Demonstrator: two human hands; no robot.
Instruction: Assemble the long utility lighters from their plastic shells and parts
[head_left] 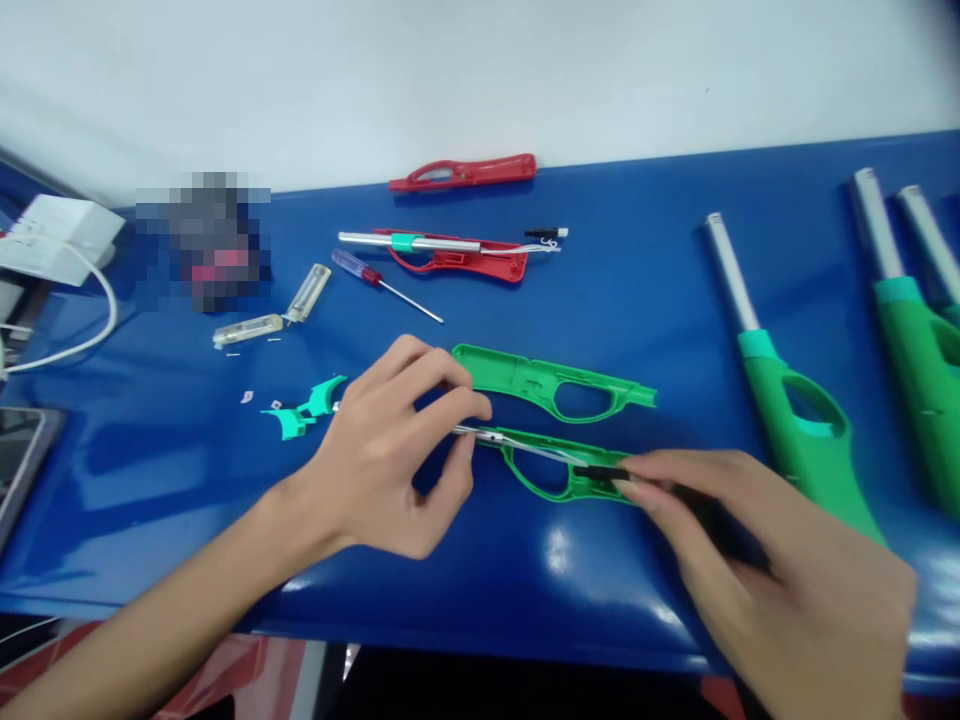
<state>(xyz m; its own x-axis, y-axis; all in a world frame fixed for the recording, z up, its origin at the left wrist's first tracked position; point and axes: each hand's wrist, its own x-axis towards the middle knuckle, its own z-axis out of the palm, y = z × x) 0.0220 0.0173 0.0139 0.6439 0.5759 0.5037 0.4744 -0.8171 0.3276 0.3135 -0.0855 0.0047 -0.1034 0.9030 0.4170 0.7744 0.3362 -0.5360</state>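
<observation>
While the left hand point(390, 455) pinches the rod point(491, 437) and the right hand point(780, 555) the black part point(600, 473), fitting the lower shell point(589, 489) seems underway; next needs careful alignment.

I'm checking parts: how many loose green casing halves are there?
2: the farther half lies just beyond the nearer half, which sits between left hand and right hand, partly covered.
</observation>
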